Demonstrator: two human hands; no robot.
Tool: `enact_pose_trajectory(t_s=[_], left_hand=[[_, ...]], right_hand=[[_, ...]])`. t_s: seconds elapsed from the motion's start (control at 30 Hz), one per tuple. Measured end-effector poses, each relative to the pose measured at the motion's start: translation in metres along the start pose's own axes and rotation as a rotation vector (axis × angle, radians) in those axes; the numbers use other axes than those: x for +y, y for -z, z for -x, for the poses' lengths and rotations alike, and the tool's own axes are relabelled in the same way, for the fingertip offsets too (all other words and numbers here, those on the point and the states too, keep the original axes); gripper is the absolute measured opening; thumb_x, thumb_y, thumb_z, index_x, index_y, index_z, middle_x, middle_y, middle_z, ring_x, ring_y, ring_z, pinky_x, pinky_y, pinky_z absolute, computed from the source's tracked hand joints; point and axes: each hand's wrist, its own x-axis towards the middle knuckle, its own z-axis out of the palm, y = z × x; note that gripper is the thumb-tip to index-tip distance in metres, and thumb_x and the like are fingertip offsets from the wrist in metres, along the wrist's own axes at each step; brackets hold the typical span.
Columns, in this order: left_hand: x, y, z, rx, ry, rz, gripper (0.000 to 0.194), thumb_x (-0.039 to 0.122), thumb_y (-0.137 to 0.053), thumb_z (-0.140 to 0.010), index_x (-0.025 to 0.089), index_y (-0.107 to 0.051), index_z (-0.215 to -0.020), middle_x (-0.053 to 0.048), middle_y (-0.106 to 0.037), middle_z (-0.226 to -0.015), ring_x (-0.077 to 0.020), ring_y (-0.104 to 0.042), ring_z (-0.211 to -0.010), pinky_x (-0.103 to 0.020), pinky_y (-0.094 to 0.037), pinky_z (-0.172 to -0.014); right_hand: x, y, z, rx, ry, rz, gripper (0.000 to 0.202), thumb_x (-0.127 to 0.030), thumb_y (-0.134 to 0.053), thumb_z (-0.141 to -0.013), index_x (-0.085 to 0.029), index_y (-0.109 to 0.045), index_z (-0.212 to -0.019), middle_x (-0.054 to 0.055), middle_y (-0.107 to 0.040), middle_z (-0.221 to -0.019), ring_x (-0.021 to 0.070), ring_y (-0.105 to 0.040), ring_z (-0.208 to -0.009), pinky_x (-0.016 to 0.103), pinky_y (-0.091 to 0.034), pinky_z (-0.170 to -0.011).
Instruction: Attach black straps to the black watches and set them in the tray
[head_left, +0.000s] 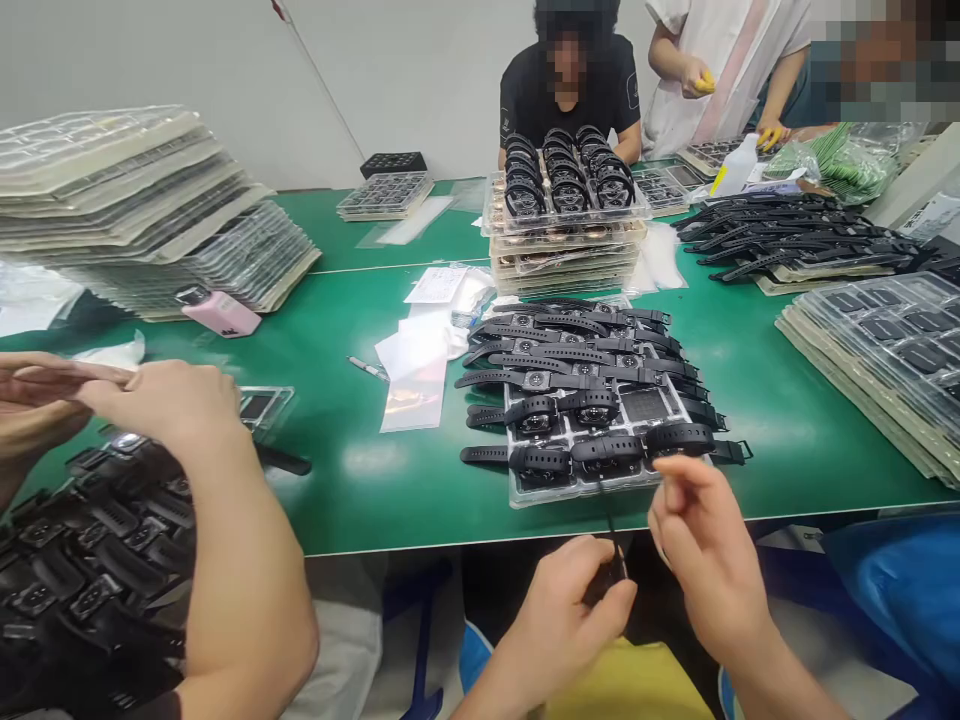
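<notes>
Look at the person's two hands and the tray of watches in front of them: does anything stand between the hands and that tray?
Nothing visible does. The left hand pinches a thin black tool; the right hand hovers beside it, just short of the tray of watches.

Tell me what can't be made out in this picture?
- Head view: the small dark piece pinched in the left hand is mostly hidden by its fingers.
- What the right hand grips is too small to tell.
- The watches at left are partly hidden by a co-worker's arm.

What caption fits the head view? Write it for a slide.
Left hand pinches a thin black strap piece, right hand beside it, before a tray of watches.
</notes>
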Motion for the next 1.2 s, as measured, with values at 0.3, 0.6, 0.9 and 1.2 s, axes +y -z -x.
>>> enact_pose_trajectory(t_s=[0.3, 0.6, 0.9, 1.2], left_hand=[[0.017, -0.006, -0.005, 0.085, -0.343, -0.513, 0.036, 0.045, -0.043, -0.112, 0.018, -0.066, -0.103, -0.005, -0.069, -0.08, -0.0195, -0.064, -0.069, -0.029, -0.054, -0.062], [0.005, -0.013, -0.005, 0.385, -0.614, -0.405, 0.008, 0.028, -0.064, -0.106, 0.02, -0.068, -0.106, -0.004, -0.07, -0.08, -0.0152, -0.063, -0.067, -0.026, -0.056, -0.061], [0.003, -0.011, -0.005, 0.42, -0.709, -0.478, 0.016, 0.017, -0.059, -0.105, 0.017, -0.071, -0.116, -0.007, -0.069, -0.086, -0.0155, -0.06, -0.067, -0.027, -0.055, -0.058], [0.003, -0.007, -0.001, 0.36, -0.623, -0.433, 0.01, 0.016, -0.063, -0.104, 0.016, -0.071, -0.11, -0.007, -0.069, -0.085, -0.0156, -0.064, -0.068, -0.025, -0.057, -0.058]], right_hand=[[0.028, 0.0, 0.029, -0.126, -0.215, -0.136, 0.032, -0.049, -0.053, -0.111, -0.024, -0.064, -0.094, -0.002, -0.054, -0.081, 0.0157, -0.05, -0.071, 0.027, -0.044, -0.067], [0.04, -0.014, 0.039, -0.048, -0.383, -0.509, 0.029, -0.055, -0.065, -0.103, -0.027, -0.062, -0.098, -0.003, -0.051, -0.081, 0.0141, -0.043, -0.065, 0.023, -0.041, -0.058], [0.036, -0.02, 0.041, -0.017, -0.37, -0.501, 0.03, -0.057, -0.063, -0.104, -0.027, -0.062, -0.097, -0.004, -0.046, -0.073, 0.0136, -0.04, -0.059, 0.023, -0.04, -0.051], [0.051, 0.003, 0.043, -0.159, -0.09, -0.147, 0.04, -0.057, -0.047, -0.11, -0.023, -0.069, -0.107, 0.005, -0.066, -0.085, 0.0189, -0.056, -0.067, 0.031, -0.047, -0.063]])
